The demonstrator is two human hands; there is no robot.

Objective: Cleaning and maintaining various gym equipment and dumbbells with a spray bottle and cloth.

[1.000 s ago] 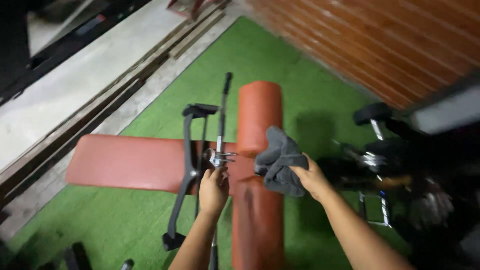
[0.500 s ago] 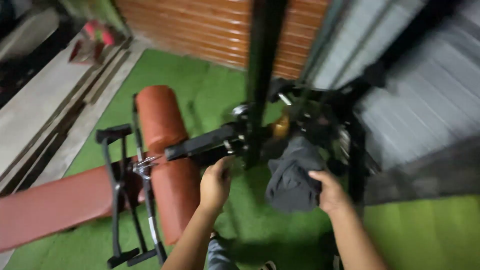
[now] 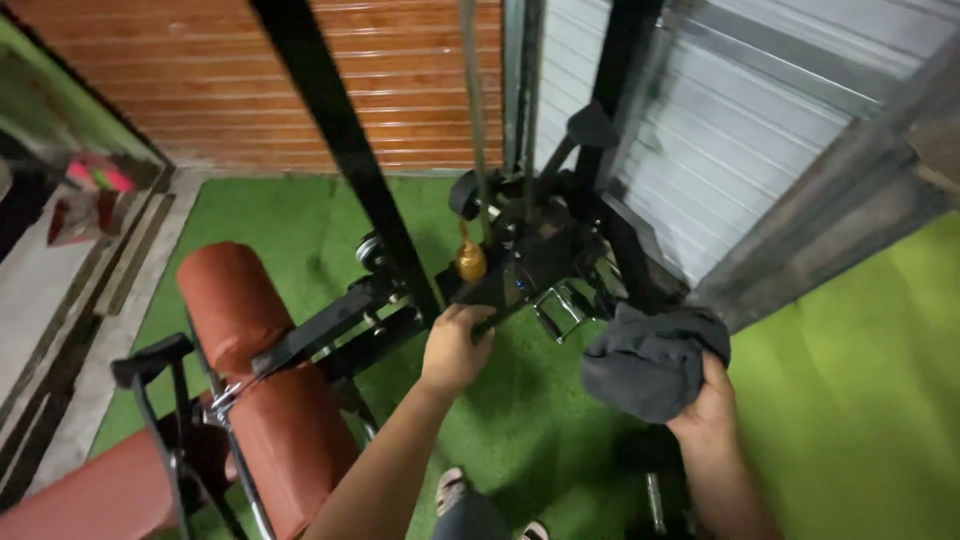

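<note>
Both arms swung off red padded bench; left hand clenched on black steel machine frame; right hand, beside frame, bunching crumpled grey cloth.

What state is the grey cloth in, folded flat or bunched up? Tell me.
Bunched up. The grey cloth sits as a crumpled wad with loose folds, gripped from below by the right hand, not spread or neatly folded.

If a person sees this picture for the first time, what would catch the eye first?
Probably the two hands in the middle: the left hand grips a black machine frame, and the right hand holds a bunched grey cloth. At lower left a red padded roller stands out against the green turf.
</note>
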